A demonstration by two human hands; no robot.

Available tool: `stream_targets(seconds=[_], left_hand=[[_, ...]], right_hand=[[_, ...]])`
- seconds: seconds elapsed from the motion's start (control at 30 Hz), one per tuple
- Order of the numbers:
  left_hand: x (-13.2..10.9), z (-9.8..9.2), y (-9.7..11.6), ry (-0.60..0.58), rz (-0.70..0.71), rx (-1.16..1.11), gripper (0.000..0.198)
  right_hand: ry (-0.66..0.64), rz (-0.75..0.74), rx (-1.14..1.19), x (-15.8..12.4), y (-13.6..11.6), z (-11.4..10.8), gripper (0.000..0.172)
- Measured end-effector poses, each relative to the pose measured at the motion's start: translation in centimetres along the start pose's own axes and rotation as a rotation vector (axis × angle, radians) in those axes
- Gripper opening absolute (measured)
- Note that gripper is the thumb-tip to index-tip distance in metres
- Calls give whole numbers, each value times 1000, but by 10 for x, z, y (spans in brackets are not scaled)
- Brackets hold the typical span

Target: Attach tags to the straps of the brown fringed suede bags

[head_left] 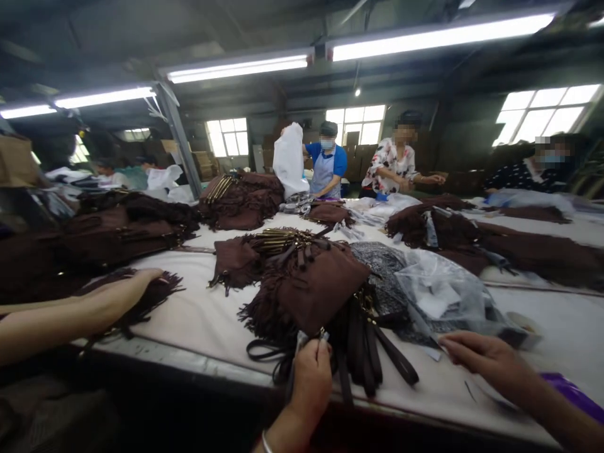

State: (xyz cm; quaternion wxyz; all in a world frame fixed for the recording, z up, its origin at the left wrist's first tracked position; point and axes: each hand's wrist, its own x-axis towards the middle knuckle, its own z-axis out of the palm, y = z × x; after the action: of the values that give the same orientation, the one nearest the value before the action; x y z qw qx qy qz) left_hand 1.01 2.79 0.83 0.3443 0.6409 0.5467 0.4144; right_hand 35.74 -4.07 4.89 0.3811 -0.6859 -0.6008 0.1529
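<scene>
My left hand, with a bracelet at the wrist, is closed on the metal-fitted corner of a dark brown fringed bag at the table's front edge. Black wrist straps hang beside it. Over the table at the right, my right hand pinches something thin and pale near the edge of a clear plastic bag; what it is cannot be made out clearly. More brown pouches with gold zips lie behind the held bag.
At the left, another person's arm rests on fringed brown goods. Brown piles stand farther back. Across the table are several people, one holding a white plastic bag. Something purple lies at the right edge.
</scene>
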Motion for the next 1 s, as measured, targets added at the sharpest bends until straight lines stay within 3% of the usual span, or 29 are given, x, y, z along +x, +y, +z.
stream_targets(seconds=[0.03, 0.13, 0.23, 0.37, 0.83, 1.0], left_hand=[[-1, 0, 0, 9, 24, 21, 40], [-3, 3, -5, 35, 85, 126, 36], [-4, 4, -11, 62, 159, 232, 34], [-4, 3, -16, 86, 209, 276, 32], [-4, 8, -31, 111, 387, 513, 23], [-4, 4, -28, 66, 356, 444, 26]], right_hand=[[-212, 17, 82, -1, -26, 21, 32], [-476, 18, 264, 0, -93, 80, 35], [-536, 9, 378, 12, -131, 126, 33], [-543, 22, 399, 32, -145, 163, 33], [-428, 182, 56, 42, -147, 192, 30], [-549, 221, 124, 42, -143, 182, 26]])
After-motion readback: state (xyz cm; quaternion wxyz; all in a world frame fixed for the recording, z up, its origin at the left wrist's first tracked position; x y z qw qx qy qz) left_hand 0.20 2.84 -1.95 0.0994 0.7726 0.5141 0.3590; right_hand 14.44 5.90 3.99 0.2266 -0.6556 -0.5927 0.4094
